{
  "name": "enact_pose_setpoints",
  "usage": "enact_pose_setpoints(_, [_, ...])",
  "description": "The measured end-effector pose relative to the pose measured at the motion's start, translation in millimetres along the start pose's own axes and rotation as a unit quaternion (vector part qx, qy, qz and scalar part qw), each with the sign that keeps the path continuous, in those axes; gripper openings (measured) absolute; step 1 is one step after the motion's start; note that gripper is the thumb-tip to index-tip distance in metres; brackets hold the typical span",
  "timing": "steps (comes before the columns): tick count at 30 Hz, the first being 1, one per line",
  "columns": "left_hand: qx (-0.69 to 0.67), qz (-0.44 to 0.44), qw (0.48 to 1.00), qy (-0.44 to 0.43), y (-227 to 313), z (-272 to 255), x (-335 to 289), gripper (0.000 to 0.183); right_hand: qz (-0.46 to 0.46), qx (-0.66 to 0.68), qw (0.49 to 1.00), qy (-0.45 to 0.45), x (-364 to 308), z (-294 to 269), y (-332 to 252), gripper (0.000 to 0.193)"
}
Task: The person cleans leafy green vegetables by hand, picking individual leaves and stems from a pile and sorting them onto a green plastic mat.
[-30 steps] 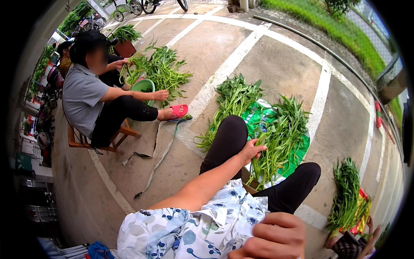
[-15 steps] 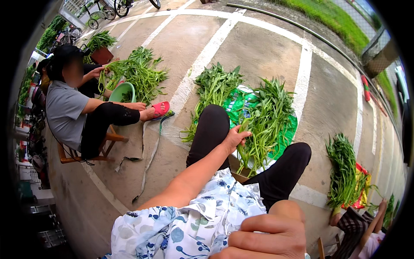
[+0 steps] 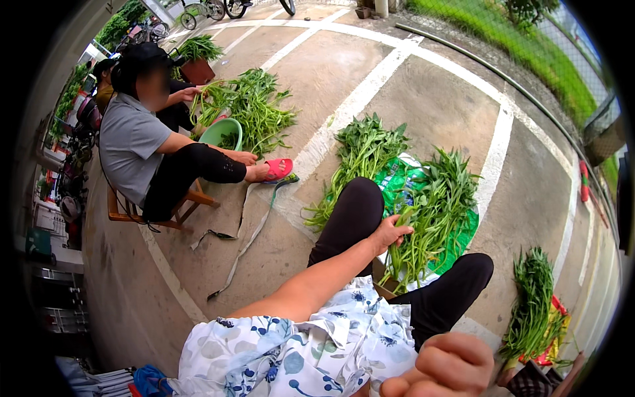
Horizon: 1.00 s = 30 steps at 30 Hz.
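Observation:
My left hand [image 3: 389, 234], between my knees, is closed round a few stems of leafy greens [image 3: 406, 216] that look like water spinach. Just beyond it, a heap of the same long-stemmed greens [image 3: 442, 198] lies on a green and white plastic sack [image 3: 466, 233]. Another bunch of greens [image 3: 366, 153] rests to the left of that sack, past my left knee. Low in the picture, close to my body, my right hand [image 3: 450, 364] is raised with its fingers curled in. What it holds, if anything, is hidden.
At left, a person [image 3: 135, 145] on a wooden chair [image 3: 178, 215] handles greens beside a green basin [image 3: 221, 134]. A long strap [image 3: 248, 238] lies on the paved ground. More greens [image 3: 531, 301] lie at right near another person's arm. A pipe [image 3: 489, 66] runs along a fence.
The whole view has shifted, so the scene sits further right and lower. My left hand stays on the stems by the heap. My right hand has moved lower and right, its fingers still curled.

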State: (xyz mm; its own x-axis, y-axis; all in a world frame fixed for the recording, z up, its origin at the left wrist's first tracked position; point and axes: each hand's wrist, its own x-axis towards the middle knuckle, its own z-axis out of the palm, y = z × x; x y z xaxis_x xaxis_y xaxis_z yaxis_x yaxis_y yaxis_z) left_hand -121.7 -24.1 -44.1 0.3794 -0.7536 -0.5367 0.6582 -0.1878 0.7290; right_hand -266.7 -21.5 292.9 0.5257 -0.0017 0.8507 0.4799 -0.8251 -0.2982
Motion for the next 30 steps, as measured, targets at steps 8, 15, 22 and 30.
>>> enact_pose_setpoints(8, [-0.008, 0.017, 1.000, -0.016, -0.1, 0.1, -2.1, 0.028, 0.339, -0.107, 0.931, -0.081, -167.0, 68.3, 157.7, 0.021])
enact_pose_setpoints(15, [0.017, 0.006, 1.000, -0.025, 3.7, 0.2, -5.6, 0.025, 0.437, -0.049, 0.890, -0.120, -248.1, 101.2, 163.7, 0.026])
enact_pose_setpoints(22, [0.040, 0.005, 0.998, -0.038, 4.0, 1.9, -8.8, 0.022, 0.473, -0.019, 0.874, -0.106, -252.3, 103.7, 163.3, 0.028])
enact_pose_setpoints(30, [0.110, -0.014, 0.993, -0.039, 12.2, 6.5, -15.1, 0.024, 0.483, -0.036, 0.868, -0.111, -264.3, 105.8, 168.8, 0.031])
